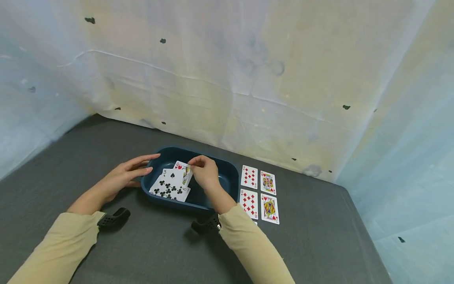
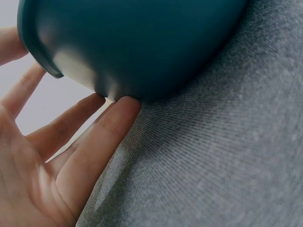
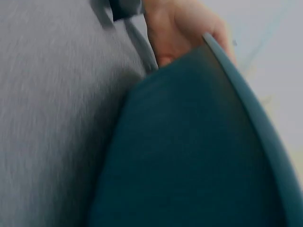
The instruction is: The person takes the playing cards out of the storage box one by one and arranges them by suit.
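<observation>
A pale, dark-spotted sheet (image 1: 220,71) hangs behind the dark table (image 1: 319,244) that I work at. On the table sits my blue basin (image 1: 232,177). My left hand (image 1: 122,173) is spread at its left end, fingers fairly straight, the tips touching the outer wall without wrapping round it. My right hand (image 1: 205,173) reaches over the near rim into the basin, fingers curled, thumb and fingertips pinching the upper right corner of a red-heart face card (image 1: 185,173). That card lies just left of my pinch, partly under a three of spades (image 1: 172,175); club cards (image 1: 168,190) overlap nearer me. Outside, just right of the basin, red-suit cards (image 1: 268,182) lie face up in two columns.
</observation>
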Demonstrator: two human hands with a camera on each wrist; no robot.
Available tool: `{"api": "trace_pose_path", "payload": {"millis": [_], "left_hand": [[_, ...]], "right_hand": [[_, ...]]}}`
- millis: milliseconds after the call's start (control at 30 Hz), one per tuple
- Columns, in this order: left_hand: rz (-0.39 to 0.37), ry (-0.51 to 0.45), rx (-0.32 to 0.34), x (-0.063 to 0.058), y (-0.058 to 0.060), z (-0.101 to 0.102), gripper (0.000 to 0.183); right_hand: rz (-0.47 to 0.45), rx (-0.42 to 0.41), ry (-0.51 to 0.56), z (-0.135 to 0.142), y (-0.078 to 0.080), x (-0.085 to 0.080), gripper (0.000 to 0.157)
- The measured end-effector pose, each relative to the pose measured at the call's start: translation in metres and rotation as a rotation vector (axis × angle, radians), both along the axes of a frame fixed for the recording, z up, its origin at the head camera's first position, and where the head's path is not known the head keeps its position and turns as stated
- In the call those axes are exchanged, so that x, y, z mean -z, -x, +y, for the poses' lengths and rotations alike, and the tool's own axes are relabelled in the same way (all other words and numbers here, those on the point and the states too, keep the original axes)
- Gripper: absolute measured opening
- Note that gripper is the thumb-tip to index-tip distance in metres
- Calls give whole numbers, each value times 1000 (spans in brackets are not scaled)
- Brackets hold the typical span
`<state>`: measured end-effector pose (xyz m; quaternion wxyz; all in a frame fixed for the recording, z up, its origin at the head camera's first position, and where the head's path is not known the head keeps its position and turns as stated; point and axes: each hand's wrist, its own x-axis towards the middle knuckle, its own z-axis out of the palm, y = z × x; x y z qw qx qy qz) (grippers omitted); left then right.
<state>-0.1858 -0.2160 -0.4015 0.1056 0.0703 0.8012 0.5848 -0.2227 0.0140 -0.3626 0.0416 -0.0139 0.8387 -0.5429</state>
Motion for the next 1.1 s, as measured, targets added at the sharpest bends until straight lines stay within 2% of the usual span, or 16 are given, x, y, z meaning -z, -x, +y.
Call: {"api": "trace_pose_path", "payload": {"millis": [67, 267, 567, 867, 1100], "left_hand": [[9, -3, 5, 0, 0, 0, 62], [24, -6, 11, 2, 0, -2, 61], [30, -15, 23, 3, 0, -4, 60], [37, -12, 24, 2, -1, -3, 60], [37, 2, 26, 1, -1, -4, 60]], "right_hand": [[22, 34, -25, 6, 1, -1, 15], [47, 67, 3, 24, 3, -3, 31], [128, 41, 109, 49, 1, -9, 27], [74, -30, 219, 81, -10, -18, 34], [62, -36, 202, 110, -20, -21, 34]]}}
